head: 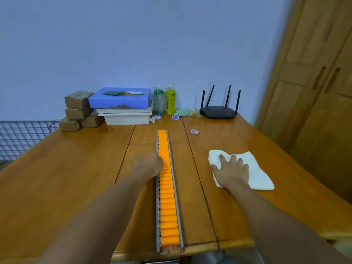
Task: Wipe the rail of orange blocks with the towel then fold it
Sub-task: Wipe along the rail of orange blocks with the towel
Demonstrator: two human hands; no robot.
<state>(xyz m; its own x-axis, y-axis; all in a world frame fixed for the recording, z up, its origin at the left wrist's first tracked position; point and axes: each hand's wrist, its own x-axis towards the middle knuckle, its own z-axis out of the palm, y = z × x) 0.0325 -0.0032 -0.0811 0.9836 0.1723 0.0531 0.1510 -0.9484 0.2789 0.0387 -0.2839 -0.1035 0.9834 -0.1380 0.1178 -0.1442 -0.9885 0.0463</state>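
Observation:
A long grey rail of orange blocks (167,197) runs down the middle of the wooden table (66,178), from near the front edge toward the back. My left hand (150,163) rests against the rail's left side about halfway along, fingers curled onto it. A white towel (257,174) lies flat on the table to the right of the rail. My right hand (231,172) lies palm down on the towel's left part, fingers spread.
At the back stand brown boxes (79,111), a blue box on white trays (122,105), two bottles (164,100), and a black router (219,109). A small pink loop (194,132) lies behind the towel. A wooden wardrobe (314,92) stands at the right.

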